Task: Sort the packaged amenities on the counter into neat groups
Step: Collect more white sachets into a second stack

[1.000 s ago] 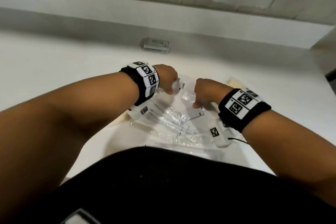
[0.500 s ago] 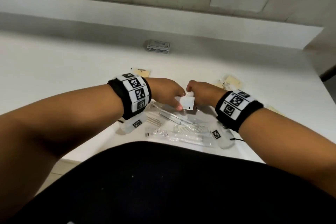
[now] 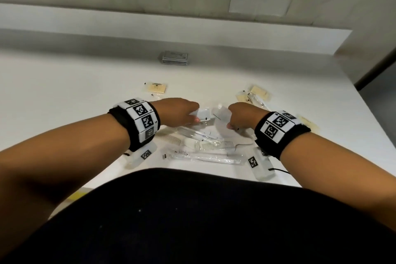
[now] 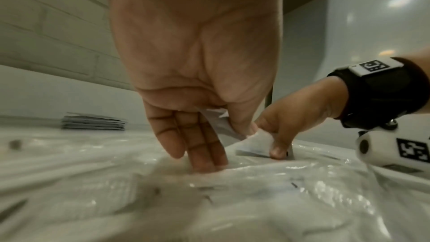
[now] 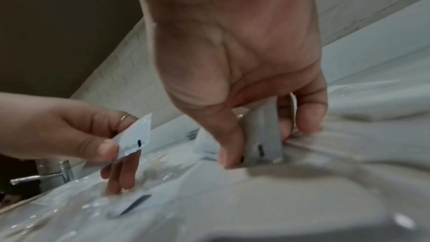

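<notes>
Clear plastic wrappers crowd the near edge of the white table, and both hands work at the far side of that heap. The left hand pinches a small white packet between thumb and forefinger, lifted off the pile, while its other fingers reach straight down onto the wrappers. The right hand pinches a second small white packet between thumb and fingers, its lower edge close to the heap or on it.

The two packets look alike, so the step in hand seems to be pairing them. To do it well, square their edges together before setting them down, and pick a bare patch of table away from the heap, perhaps toward the far edge beside the grey stack lying there. Slippery film probably slides, so keep the pinch firm and lay the packets flat rather than dropping them.

Still to sort near the front edge: wrapped combs, a long wrapped toothbrush and other long clear packets. Yellowish sachets lie apart, one left of centre and a few toward the right edge; these would want gathering too. Lift single items off the top, lest neighbours drag along.
</notes>
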`<state>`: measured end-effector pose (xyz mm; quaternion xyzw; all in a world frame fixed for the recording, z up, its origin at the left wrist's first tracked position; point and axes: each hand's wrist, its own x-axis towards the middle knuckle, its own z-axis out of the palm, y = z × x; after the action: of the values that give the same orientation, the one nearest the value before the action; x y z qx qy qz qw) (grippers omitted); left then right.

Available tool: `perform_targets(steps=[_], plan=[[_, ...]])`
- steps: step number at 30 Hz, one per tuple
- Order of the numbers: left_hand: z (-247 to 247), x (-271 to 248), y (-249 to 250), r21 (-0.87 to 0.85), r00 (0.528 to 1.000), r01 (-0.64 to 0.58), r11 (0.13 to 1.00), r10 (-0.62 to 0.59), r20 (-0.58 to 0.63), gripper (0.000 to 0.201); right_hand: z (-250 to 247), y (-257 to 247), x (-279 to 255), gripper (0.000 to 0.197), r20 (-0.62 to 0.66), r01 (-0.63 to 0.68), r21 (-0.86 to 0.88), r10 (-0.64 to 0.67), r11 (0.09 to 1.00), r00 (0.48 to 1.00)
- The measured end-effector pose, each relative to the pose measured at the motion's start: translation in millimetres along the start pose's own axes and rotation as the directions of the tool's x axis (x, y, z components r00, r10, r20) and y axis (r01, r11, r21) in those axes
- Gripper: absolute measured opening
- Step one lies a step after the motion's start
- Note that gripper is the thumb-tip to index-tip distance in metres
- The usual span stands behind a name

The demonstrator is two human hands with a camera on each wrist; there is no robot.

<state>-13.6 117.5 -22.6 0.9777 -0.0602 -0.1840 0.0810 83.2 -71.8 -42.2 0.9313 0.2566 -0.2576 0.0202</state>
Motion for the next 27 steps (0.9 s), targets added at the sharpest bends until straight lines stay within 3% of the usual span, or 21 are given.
perform_targets(steps=[2, 4, 6, 9, 11, 13, 15, 18, 21, 23, 27], plan=[[3, -7, -3, -0.013, 1.0, 0.024, 1.0, -0.024, -0.007, 0.032, -1, 7, -11, 0.034, -0.11, 0.013, 0.021, -0.01, 1.0, 0.994], [4, -12, -4, -0.034, 0.999, 0.031, 0.999, -0.031, -0.017, 0.032, -4, 13, -30, 0.026, -0.189, 0.07, 0.202, -0.031, 0.977, 0.981], [6, -13, -3, -0.042, 0.999, 0.031, 0.999, -0.032, -0.02, 0.032, -7, 15, -54, 0.025, -0.14, 0.137, 0.296, -0.099, 0.945, 0.985], [8, -9, 2, -0.046, 1.0, -0.001, 0.999, 0.0, -0.031, 0.029, 3, 17, -78, 0.027, 0.062, 0.199, 0.152, -0.21, 0.968, 0.976], [9, -7, 8, -0.064, 0.999, -0.037, 0.997, 0.035, -0.038, 0.028, 10, 24, -83, 0.02, 0.138, 0.189, 0.057, -0.195, 0.98, 0.971], [12, -8, 13, -0.084, 0.999, -0.046, 0.995, 0.045, -0.018, 0.028, 11, 28, -85, 0.014, 0.107, 0.187, 0.055, -0.192, 0.981, 0.975], [16, -8, 16, -0.053, 0.998, -0.066, 0.996, 0.066, -0.011, 0.025, 13, 28, -84, 0.014, -0.008, 0.253, 0.074, -0.253, 0.965, 0.968], [19, -5, 21, 0.029, 0.997, -0.078, 0.997, 0.078, 0.0, 0.024, 30, 20, -80, 0.032, -0.066, 0.364, -0.044, -0.366, 0.93, 0.928], [16, -3, 25, 0.044, 0.998, -0.035, 0.998, 0.033, 0.054, 0.035, 40, 19, -73, 0.017, -0.107, 0.282, -0.093, -0.292, 0.955, 0.951], [14, -2, 26, 0.039, 0.996, -0.001, 0.999, -0.003, 0.084, 0.041, 34, 26, -69, 0.026, -0.054, 0.212, -0.091, -0.218, 0.973, 0.974], [14, 2, 28, 0.066, 0.988, 0.021, 0.998, -0.031, 0.153, 0.048, 15, 54, -70, 0.019, -0.066, 0.109, 0.104, -0.102, 0.989, 0.993]])
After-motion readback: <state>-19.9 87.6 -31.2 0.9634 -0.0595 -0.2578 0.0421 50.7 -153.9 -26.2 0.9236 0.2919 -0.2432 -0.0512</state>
